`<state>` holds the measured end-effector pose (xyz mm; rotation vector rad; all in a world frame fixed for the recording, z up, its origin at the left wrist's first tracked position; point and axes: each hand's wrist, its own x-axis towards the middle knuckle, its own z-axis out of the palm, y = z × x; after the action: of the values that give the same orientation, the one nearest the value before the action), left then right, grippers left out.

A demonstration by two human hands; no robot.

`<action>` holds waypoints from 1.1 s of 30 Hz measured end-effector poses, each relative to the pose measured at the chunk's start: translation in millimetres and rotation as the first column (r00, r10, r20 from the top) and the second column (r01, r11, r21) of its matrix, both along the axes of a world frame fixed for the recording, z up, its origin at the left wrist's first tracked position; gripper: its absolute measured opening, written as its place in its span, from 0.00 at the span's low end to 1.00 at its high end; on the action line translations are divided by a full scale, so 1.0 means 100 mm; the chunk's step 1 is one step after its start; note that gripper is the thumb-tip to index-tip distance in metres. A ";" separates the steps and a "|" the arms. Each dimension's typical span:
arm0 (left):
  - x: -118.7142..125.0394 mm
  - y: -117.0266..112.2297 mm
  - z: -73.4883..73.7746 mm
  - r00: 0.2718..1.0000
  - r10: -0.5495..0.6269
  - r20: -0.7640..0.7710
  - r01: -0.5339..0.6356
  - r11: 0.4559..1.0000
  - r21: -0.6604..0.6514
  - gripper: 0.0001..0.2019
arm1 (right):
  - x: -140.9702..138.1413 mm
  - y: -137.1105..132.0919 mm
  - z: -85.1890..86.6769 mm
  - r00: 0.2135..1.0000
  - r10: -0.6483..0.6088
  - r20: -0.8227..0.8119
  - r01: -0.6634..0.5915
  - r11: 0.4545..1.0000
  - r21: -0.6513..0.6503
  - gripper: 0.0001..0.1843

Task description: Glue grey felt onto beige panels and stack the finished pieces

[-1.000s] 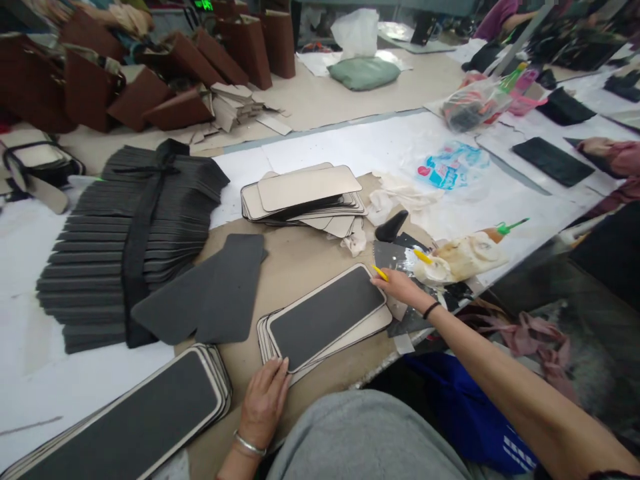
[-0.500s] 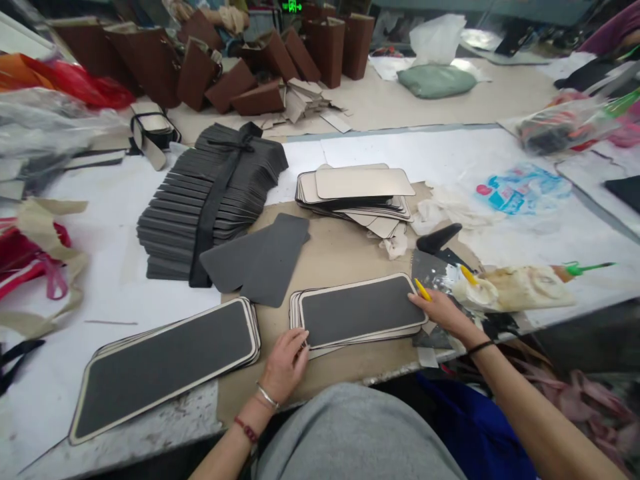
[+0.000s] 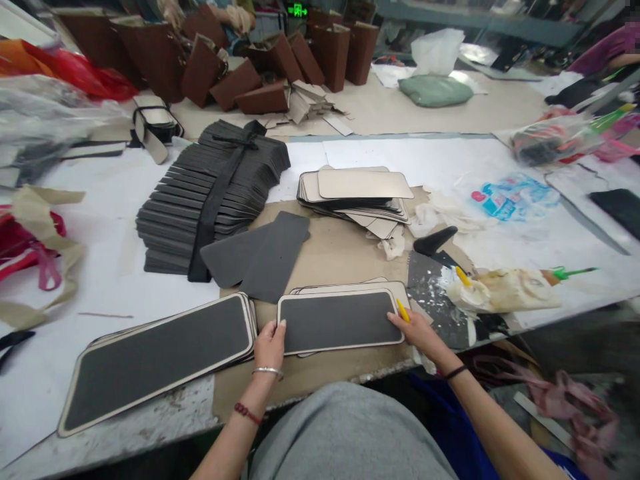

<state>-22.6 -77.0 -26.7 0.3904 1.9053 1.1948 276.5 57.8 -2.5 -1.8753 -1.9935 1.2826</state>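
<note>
A rounded rectangular panel (image 3: 340,322), dark grey with a cream border, is held at both ends in front of me. My left hand (image 3: 270,347) grips its left edge, thumb on top. At its right edge my right hand (image 3: 416,330) pinches it, with a slim yellow stick-like tool (image 3: 403,311) also between the fingers. Behind and partly under it shows a stack of cream-edged panels (image 3: 395,288). To the left lies another stack of grey-faced panels (image 3: 165,360). Loose dark grey pieces (image 3: 265,257) rest beyond my left hand.
A strapped bundle of grey pieces (image 3: 175,217) stands back left. Cream boards (image 3: 365,183) are piled behind the held panel. Right of them lie a white-smeared dark board (image 3: 435,303) and a green-tipped bottle (image 3: 530,288). Brown cases (image 3: 333,57) and a co-worker's hands are at the back.
The top panel has come off its stack and shifted left and toward me, held in both hands. My left hand has moved left and now grips its edge.
</note>
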 end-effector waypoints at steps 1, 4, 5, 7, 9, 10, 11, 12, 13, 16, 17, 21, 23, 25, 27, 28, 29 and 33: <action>0.00 -0.01 -0.01 1.000 -0.004 -0.016 0.004 1.000 -0.011 0.19 | -0.01 0.00 0.00 1.000 0.011 0.002 -0.011 1.000 0.000 0.18; 0.01 -0.02 -0.04 0.998 -0.014 -0.060 0.012 0.999 -0.041 0.19 | -0.02 -0.01 -0.02 0.998 0.036 0.053 -0.038 0.998 0.047 0.19; 0.01 -0.03 -0.04 0.997 -0.017 -0.070 0.014 0.999 -0.047 0.19 | -0.03 -0.02 -0.03 0.996 0.043 0.081 -0.049 0.996 0.070 0.19; 0.01 -0.03 -0.04 0.996 -0.023 -0.085 0.018 0.998 -0.059 0.19 | -0.03 -0.02 -0.06 0.990 0.049 0.129 -0.062 0.993 0.099 0.19; 0.01 -0.03 -0.04 0.994 -0.026 -0.103 0.019 0.997 -0.074 0.18 | -0.03 -0.02 -0.08 0.987 0.048 0.156 -0.065 0.992 0.108 0.19; 0.01 -0.03 -0.05 0.993 -0.027 -0.111 0.018 0.997 -0.081 0.18 | -0.03 -0.02 -0.09 0.986 0.050 0.159 -0.068 0.992 0.109 0.19; 0.01 -0.03 -0.05 0.993 -0.025 -0.115 0.016 0.996 -0.086 0.18 | -0.03 -0.02 -0.10 0.986 0.052 0.158 -0.070 0.992 0.106 0.19; 0.01 -0.03 -0.06 0.993 -0.022 -0.115 0.012 0.996 -0.087 0.18 | -0.03 -0.02 -0.10 0.987 0.056 0.153 -0.072 0.992 0.101 0.19; 0.01 -0.03 -0.08 0.994 -0.017 -0.109 0.008 0.996 -0.084 0.18 | -0.02 -0.02 -0.11 0.988 0.059 0.143 -0.072 0.993 0.092 0.19; 0.01 -0.02 -0.12 0.997 0.008 -0.072 -0.012 0.998 -0.064 0.18 | 0.01 -0.01 -0.13 0.993 0.053 0.107 -0.059 0.997 0.055 0.19; 0.02 -0.02 -0.14 0.998 0.016 -0.059 -0.019 0.998 -0.058 0.18 | 0.01 -0.01 -0.14 0.994 0.048 0.098 -0.052 0.998 0.042 0.20; 0.03 0.00 -0.14 0.999 0.043 -0.012 -0.043 0.998 -0.040 0.17 | 0.03 0.00 -0.14 0.997 0.027 0.072 -0.028 0.999 0.016 0.19; 0.03 0.01 -0.13 0.998 0.059 -0.009 -0.059 0.997 -0.039 0.17 | 0.03 0.01 -0.13 0.998 0.019 0.062 -0.020 1.000 0.009 0.19; 0.04 0.01 -0.11 0.997 0.078 -0.016 -0.079 0.996 -0.041 0.17 | 0.02 0.01 -0.12 0.997 0.016 0.070 -0.017 1.000 0.011 0.19; 0.04 0.01 -0.10 0.995 0.100 -0.020 -0.101 0.994 -0.040 0.19 | 0.02 0.01 -0.10 0.997 0.018 0.077 -0.020 0.999 0.028 0.19; 0.04 0.01 -0.09 0.993 0.114 -0.013 -0.115 0.993 -0.035 0.19 | 0.02 0.01 -0.10 0.997 0.019 0.076 -0.022 0.999 0.035 0.19; 0.04 0.01 -0.09 0.992 0.128 0.001 -0.128 0.991 -0.026 0.20 | 0.02 0.01 -0.10 0.997 0.018 0.072 -0.021 0.999 0.038 0.19; 0.03 0.00 -0.08 0.984 0.146 0.103 -0.148 0.989 0.012 0.21 | 0.02 0.01 -0.10 0.999 -0.008 0.041 0.008 1.000 0.001 0.19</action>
<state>-19.9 -77.0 -34.4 0.1974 1.8609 1.3049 278.2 58.3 -12.8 -1.9224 -2.0038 1.2518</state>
